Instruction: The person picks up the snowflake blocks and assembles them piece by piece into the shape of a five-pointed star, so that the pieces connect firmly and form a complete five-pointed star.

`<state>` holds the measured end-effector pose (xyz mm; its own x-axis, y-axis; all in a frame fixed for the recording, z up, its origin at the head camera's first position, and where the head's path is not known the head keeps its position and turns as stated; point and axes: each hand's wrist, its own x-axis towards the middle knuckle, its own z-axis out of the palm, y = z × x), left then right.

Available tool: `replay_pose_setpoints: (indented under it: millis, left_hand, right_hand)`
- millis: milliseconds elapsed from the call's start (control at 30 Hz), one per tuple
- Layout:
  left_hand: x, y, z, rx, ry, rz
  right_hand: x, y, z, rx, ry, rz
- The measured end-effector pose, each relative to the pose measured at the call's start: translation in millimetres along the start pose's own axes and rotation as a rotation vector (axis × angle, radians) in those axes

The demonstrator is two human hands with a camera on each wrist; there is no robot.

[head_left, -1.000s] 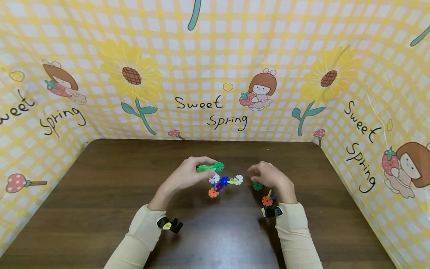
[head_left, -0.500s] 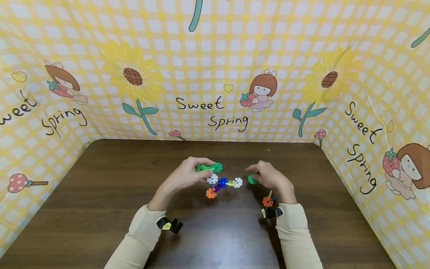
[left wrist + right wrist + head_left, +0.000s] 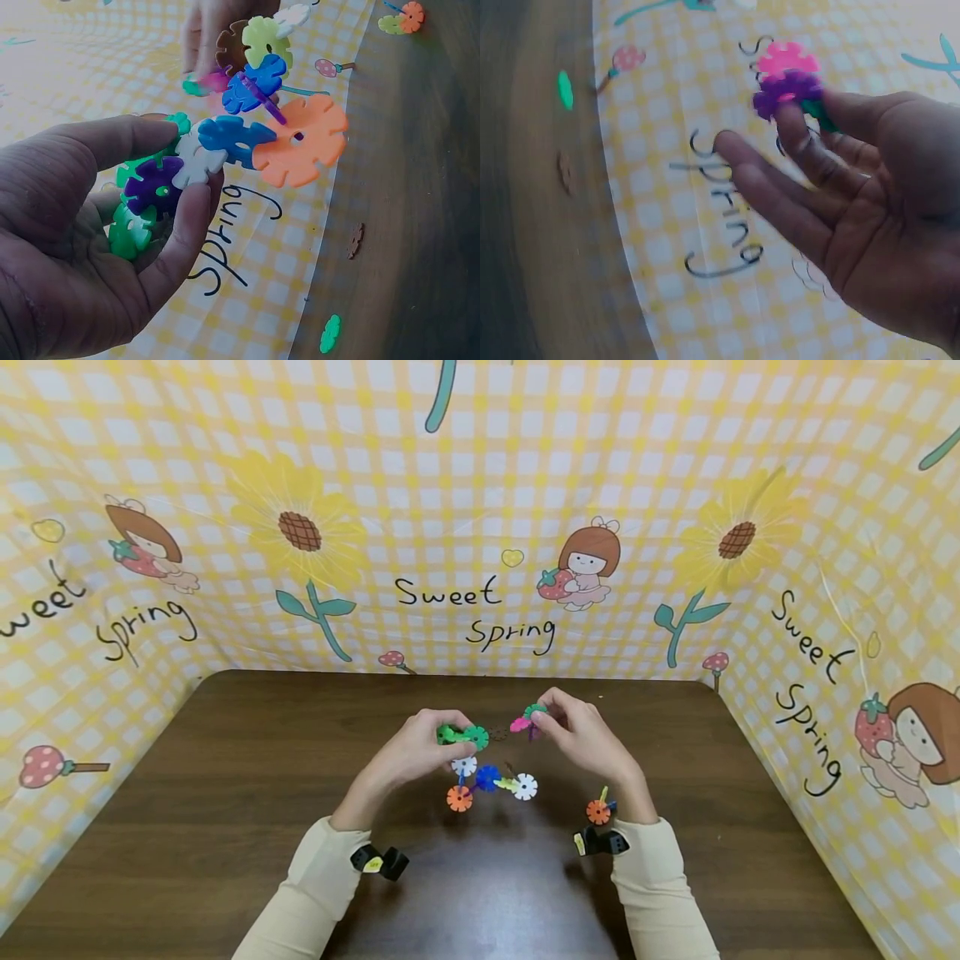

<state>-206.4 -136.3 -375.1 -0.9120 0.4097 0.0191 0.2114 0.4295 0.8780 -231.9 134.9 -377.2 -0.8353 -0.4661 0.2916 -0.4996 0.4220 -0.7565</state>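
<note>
In the head view, my left hand [image 3: 420,747] holds a chain of interlocking snowflake discs between thumb and fingers. Green discs [image 3: 475,737] show at its top, and an orange disc [image 3: 460,798], a blue disc [image 3: 488,777] and a white disc [image 3: 525,787] hang below. The left wrist view shows the thumb and a finger pinching near a white disc [image 3: 199,154], beside a purple disc [image 3: 154,186]. My right hand [image 3: 583,735] pinches a small cluster: a green disc [image 3: 535,712] joined to a pink disc [image 3: 787,58] and a purple disc [image 3: 789,91]. A gap separates the two assemblies.
A joined piece with an orange disc [image 3: 598,812] lies on the brown table [image 3: 247,827] near the right wrist. The left wrist view also shows a loose brown disc [image 3: 356,240] and a green disc [image 3: 330,334] on the tabletop. Checked cloth [image 3: 480,527] walls the back and sides.
My right hand has picked up the green, pink and purple cluster and moved it up and left, towards the chain. The chain in my left hand has swung slightly downward and left.
</note>
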Motion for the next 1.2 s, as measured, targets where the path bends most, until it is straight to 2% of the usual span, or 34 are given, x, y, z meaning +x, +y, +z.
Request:
replay_pose_setpoints:
  millis: [167,300,500,733,967,1200]
  left_hand:
    - [-0.3,0.1,0.2,0.061,0.008,0.033]
    - [-0.4,0.2,0.9,0.091,0.02,0.06]
    - [-1.9,2.9,3.7,0.154,0.026,0.101]
    - [-3.9,8.3,6.0,0.241,0.059,0.078]
    - [-5.8,7.6,3.8,0.251,0.063,0.068]
    - [-4.1,3.9,-3.6,0.256,0.001,0.044]
  right_hand:
    - [3.6,-9,8,0.133,-0.016,-0.044]
    - [4.7,-12,12,0.129,-0.038,-0.082]
    - [4.2,-13,15,0.118,-0.081,-0.085]
    - [3.9,-17,19,0.116,-0.107,-0.105]
    - [6.2,-20,28,0.156,-0.111,-0.07]
    - [12.5,-12,38,0.23,-0.097,-0.054]
